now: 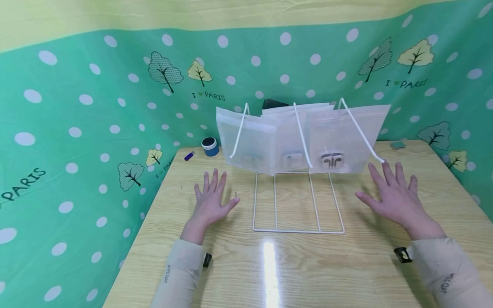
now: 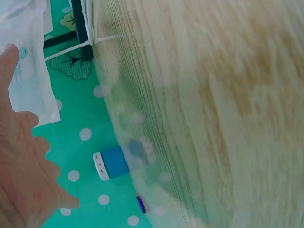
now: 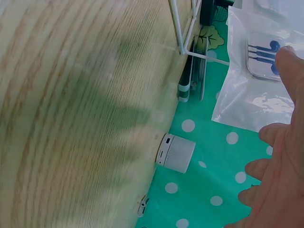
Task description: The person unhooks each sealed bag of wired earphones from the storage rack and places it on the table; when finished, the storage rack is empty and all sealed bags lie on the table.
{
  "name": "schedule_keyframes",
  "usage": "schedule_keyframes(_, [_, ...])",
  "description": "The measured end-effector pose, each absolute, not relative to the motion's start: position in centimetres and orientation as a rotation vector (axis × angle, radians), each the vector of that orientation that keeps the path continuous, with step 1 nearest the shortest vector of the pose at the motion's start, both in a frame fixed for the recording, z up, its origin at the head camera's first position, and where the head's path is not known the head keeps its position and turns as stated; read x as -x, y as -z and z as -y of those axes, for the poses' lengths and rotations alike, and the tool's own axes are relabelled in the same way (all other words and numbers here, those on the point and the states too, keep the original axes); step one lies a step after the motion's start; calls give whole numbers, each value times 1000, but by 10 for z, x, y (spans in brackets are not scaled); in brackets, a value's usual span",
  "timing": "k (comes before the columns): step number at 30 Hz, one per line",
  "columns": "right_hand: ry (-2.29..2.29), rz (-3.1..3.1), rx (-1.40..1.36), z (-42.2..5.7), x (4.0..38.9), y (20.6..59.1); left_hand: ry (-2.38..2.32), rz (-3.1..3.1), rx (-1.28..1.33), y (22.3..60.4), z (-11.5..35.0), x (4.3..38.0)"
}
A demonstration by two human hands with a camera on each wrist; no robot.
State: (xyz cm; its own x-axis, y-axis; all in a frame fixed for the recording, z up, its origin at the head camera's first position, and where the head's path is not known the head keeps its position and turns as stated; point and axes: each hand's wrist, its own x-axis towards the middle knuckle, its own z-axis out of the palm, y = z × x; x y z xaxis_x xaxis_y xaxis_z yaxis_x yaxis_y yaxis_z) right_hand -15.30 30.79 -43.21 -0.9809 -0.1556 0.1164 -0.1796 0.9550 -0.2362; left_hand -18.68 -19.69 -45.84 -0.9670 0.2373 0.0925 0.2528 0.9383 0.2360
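Note:
A white wire rack [image 1: 298,232] stands on the table, with clear zip bags hanging from its prongs. The right bag [image 1: 348,137] holds earphones [image 1: 333,161] in a clear square case. Small pale items show through the middle bag [image 1: 290,137] and the left bag [image 1: 246,132]. My left hand [image 1: 209,204] is held to the left of the rack, fingers spread and holding nothing. To the rack's right, my right hand [image 1: 400,199] is spread too, its fingertips near the end of the right prong in the head view. Each wrist view shows the same spread fingers, near the bags.
At the back left are a blue cylinder with a white band [image 1: 210,146] and a small purple stick [image 1: 188,156]. A small greenish item [image 1: 398,145] lies back right. The right wrist view shows a white cylinder [image 3: 175,152] behind. A green dotted curtain [image 1: 127,107] surrounds the table.

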Motion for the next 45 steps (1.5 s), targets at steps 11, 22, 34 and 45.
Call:
schedule_keyframes(11, [-458,3040,-366,-298,143,440,657,3013,369,450,190,192])
schedule_keyframes(22, [-673,3083,-668,-277,132,462,1072,2832,364,432,174,218])
schedule_keyframes(34, [-682,3050,-834,-264,131,476,1746,2462,96,421,168,252])
schedule_keyframes(45, [-644,3045,-823,-264,131,475,2010,2328,-158,424,168,264])
